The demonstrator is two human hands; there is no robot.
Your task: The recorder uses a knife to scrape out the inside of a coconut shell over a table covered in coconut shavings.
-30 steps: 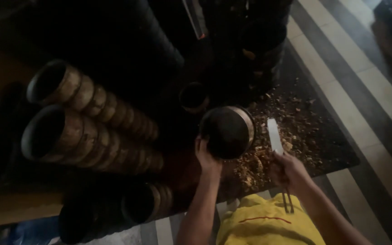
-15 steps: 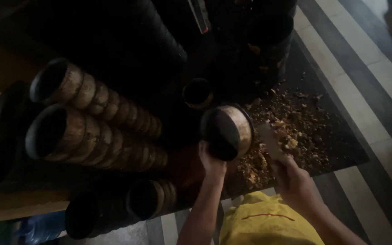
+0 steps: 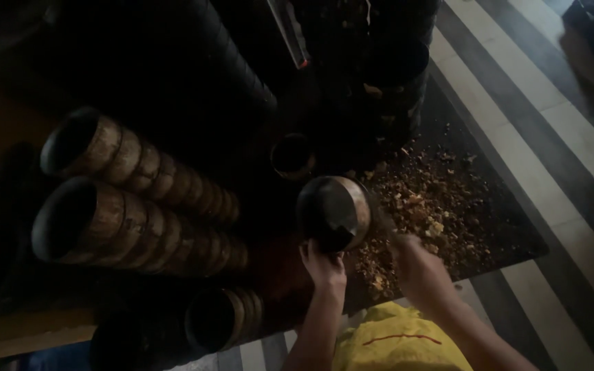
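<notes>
- On the dark mat (image 3: pixel 503 227) laid over the striped floor (image 3: pixel 558 130): one round bowl-shaped shell (image 3: pixel 335 211), dark inside with a pale brown rim, held tilted with its hollow facing the camera.
- Left hand (image 3: pixel 324 264): under the shell's lower edge, grip closed around it from below.
- Right hand (image 3: pixel 417 264): just beside the shell on its right, blurred; it seems to reach toward the rim, and whether its grip is closed on a tool I cannot tell.
- Chips (image 3: pixel 427 213): a wide scatter of pale brown fragments on the mat, right of and below the shell. Judged as waste from shaping, so a good deal of work appears done.
- Stacked shells (image 3: pixel 146 172): two long nested rows lying on their sides at left, a shorter row (image 3: pixel 225 319) near the bottom edge. Judged as finished or sorted pieces.
- Single small shell (image 3: pixel 291 154): apart, above the held one, in shadow.
- Tall dark stacks (image 3: pixel 393 75): upper middle, too dim to tell whether worked or not.
- Yellow cloth (image 3: pixel 400 343): on the person's lap, bottom edge.
- Status, as judged: the held shell is in hand and unfinished; how many remain cannot be told.
</notes>
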